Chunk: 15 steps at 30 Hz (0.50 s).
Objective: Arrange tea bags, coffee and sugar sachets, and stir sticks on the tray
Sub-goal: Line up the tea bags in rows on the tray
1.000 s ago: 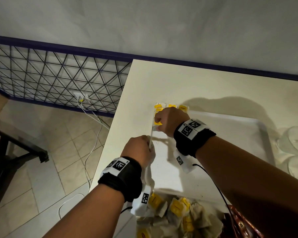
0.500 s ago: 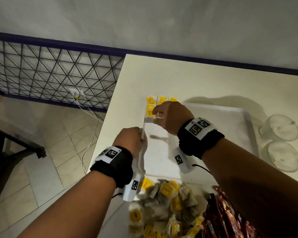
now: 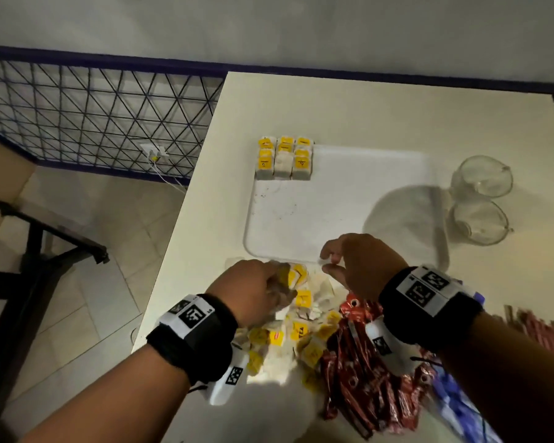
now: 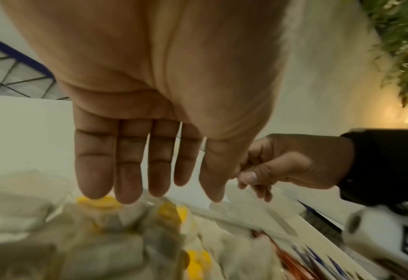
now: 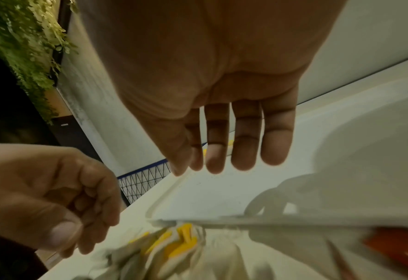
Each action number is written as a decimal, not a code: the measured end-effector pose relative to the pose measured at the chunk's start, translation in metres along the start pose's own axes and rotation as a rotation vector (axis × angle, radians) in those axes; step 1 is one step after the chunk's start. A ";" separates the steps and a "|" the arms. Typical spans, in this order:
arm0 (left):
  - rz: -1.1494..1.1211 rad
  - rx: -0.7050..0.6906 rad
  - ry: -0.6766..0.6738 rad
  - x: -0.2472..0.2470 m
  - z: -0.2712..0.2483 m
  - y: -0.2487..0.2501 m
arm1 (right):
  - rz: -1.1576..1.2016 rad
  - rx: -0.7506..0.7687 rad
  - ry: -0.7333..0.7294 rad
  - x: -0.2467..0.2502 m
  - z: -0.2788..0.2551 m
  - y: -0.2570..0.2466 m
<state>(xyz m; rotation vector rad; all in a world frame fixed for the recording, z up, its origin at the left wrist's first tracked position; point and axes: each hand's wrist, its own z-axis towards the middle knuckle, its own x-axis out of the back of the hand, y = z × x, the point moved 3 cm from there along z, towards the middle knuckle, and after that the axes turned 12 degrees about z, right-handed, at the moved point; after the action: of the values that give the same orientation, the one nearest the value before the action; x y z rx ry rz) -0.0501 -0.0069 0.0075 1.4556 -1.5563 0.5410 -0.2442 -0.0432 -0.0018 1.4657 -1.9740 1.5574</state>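
Tea bags (image 3: 296, 327) beneath left grip (image 3: 253, 286)

Nine yellow-tagged tea bags (image 3: 284, 158) fill white tray's (image 3: 339, 199) far-left corner.

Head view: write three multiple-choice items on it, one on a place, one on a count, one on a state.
1. Where on the tray do the arranged tea bags sit?
A. far left corner
B. near right corner
C. centre

2. How many glass cups stand on the table right of the tray?
A. one
B. two
C. four

3. What state are the glass cups in?
A. full of tea
B. stuffed with sachets
C. empty

Answers:
1. A, the yellow-tagged bags fill only the far left corner.
2. B, two cups stand one behind the other.
3. C, both show clear glass with nothing inside.
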 end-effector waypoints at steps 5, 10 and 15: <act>0.061 0.105 -0.046 -0.053 -0.021 0.038 | -0.035 0.039 -0.026 -0.006 -0.044 0.019; 0.107 0.299 -0.047 -0.077 -0.018 0.077 | -0.062 0.041 -0.067 -0.017 -0.074 0.027; 0.114 0.295 -0.023 -0.085 -0.007 0.084 | 0.017 0.094 -0.036 -0.030 -0.113 0.028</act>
<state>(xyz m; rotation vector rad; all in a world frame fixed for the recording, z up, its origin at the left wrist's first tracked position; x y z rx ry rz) -0.1361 0.0629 -0.0382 1.6015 -1.6357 0.8527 -0.2949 0.0659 0.0066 1.5265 -1.9628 1.6638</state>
